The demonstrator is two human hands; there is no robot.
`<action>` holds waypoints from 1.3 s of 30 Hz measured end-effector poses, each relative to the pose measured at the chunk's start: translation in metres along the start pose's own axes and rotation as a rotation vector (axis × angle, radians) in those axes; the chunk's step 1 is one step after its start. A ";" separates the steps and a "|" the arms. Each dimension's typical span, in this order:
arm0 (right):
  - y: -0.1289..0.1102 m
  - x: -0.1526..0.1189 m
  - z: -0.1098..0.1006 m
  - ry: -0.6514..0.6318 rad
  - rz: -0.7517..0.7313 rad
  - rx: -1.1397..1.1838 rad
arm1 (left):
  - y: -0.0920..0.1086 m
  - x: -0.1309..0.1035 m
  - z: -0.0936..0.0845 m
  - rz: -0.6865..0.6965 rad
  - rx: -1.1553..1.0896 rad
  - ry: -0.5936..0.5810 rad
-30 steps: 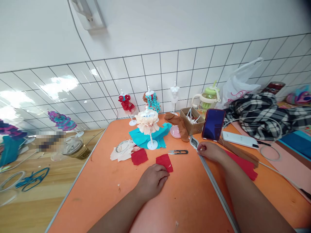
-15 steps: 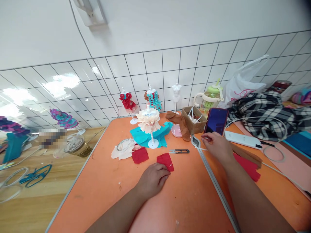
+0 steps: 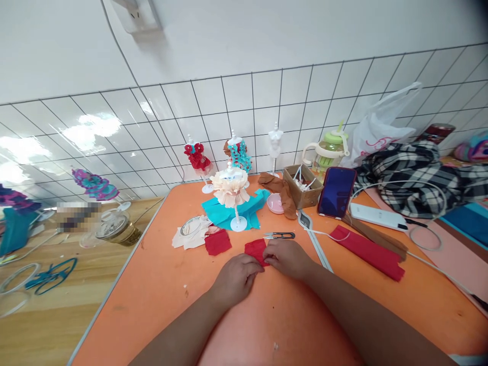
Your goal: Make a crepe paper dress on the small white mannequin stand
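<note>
A small red crepe paper piece (image 3: pixel 254 247) lies on the orange table under the fingertips of both hands. My left hand (image 3: pixel 235 277) rests at its lower edge, fingers curled together and pressed on it. At its right edge, my right hand (image 3: pixel 287 256) pinches the paper, partly covering it. Thread snips (image 3: pixel 280 235) lie just behind the right hand. To the left is a second red piece (image 3: pixel 218 242). A small dress form (image 3: pixel 231 188) in a cream ruffled dress stands behind, on blue crepe paper (image 3: pixel 215 212).
Several other dress forms, one a bare white form (image 3: pixel 275 145), stand along the tiled wall. To the right are a cardboard box (image 3: pixel 310 197), a phone (image 3: pixel 337 193), a long red strip (image 3: pixel 368 252) and a white power bank (image 3: pixel 377 217). A lidded cup (image 3: pixel 118 229) stands left.
My right hand has moved left from beside the phone to the small red piece and now pinches its edge. The left hand stays at that piece.
</note>
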State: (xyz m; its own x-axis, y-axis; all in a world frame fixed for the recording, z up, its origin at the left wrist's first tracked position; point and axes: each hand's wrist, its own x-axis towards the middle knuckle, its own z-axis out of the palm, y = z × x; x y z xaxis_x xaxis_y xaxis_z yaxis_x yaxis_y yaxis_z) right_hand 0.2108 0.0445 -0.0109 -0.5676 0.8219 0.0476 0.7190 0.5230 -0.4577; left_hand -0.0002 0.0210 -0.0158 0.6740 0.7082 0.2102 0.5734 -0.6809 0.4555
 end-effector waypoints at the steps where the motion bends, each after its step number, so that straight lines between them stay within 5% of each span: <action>1: 0.002 0.000 -0.001 -0.002 0.001 0.004 | 0.000 0.000 0.000 -0.002 -0.005 0.001; 8: 0.014 -0.007 -0.010 0.124 0.120 0.074 | -0.001 -0.002 0.000 -0.032 -0.044 -0.012; 12: 0.018 -0.009 -0.033 0.408 0.231 0.168 | 0.000 -0.004 -0.004 -0.087 -0.069 0.029; 17: 0.033 0.003 -0.090 0.843 0.367 0.011 | 0.001 -0.006 -0.005 -0.087 -0.099 0.018; 23: 0.074 0.025 -0.131 0.772 0.415 -0.307 | -0.002 -0.007 -0.001 -0.051 -0.031 0.024; 27: 0.069 0.017 -0.106 0.855 0.406 -0.251 | -0.008 -0.008 0.001 -0.030 -0.021 0.053; 30: 0.035 0.003 -0.063 0.861 0.152 -0.156 | -0.011 -0.009 0.003 -0.057 -0.042 0.039; 34: -0.011 -0.007 -0.005 0.288 -0.164 0.012 | -0.010 -0.007 0.004 -0.079 -0.067 0.030; 39: -0.019 -0.003 0.022 0.143 -0.069 0.040 | -0.008 -0.005 0.002 -0.105 -0.110 0.032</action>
State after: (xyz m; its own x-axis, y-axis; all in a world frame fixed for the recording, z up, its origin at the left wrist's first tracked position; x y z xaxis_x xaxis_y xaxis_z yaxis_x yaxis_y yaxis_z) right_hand 0.1903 0.0271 -0.0223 -0.5500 0.8096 0.2050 0.6619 0.5722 -0.4842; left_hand -0.0071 0.0222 -0.0224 0.5970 0.7812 0.1826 0.5843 -0.5794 0.5682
